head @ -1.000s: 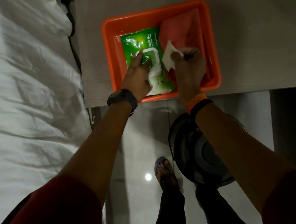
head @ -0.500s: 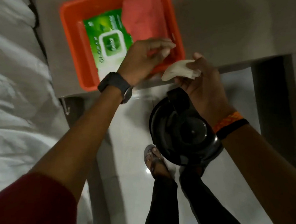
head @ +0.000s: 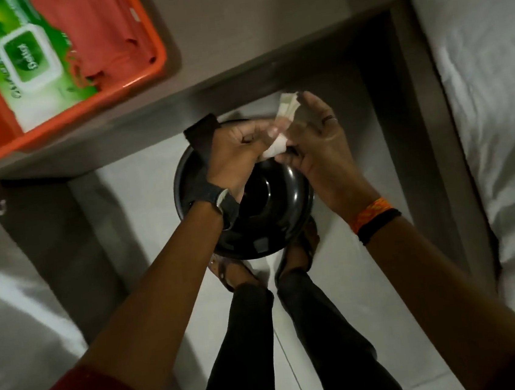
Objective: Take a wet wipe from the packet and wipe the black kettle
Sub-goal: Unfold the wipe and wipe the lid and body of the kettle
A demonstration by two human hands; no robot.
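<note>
A white wet wipe (head: 278,143) is stretched between my two hands, just above the black kettle (head: 277,199). My left hand (head: 235,149) pinches its lower end. My right hand (head: 319,147) holds the upper part, and a corner of the wipe sticks out past the fingers. I see the kettle from above; its round lid is glossy and its handle (head: 201,134) points to the upper left. My left wrist covers part of the lid. The green wipe packet (head: 21,59), its white flap shut, lies in the orange tray (head: 150,80) at the upper left.
A red cloth (head: 106,36) lies in the tray beside the packet. The tray rests on a grey table (head: 263,19). White bedding (head: 494,106) fills the right side and the left edge. My legs and sandalled feet (head: 236,276) stand on the pale tiled floor below the kettle.
My left hand left the tray and took hold of the wipe together with my right hand. Both hands now sit over the kettle, and the view swung so the tray is at the upper left.
</note>
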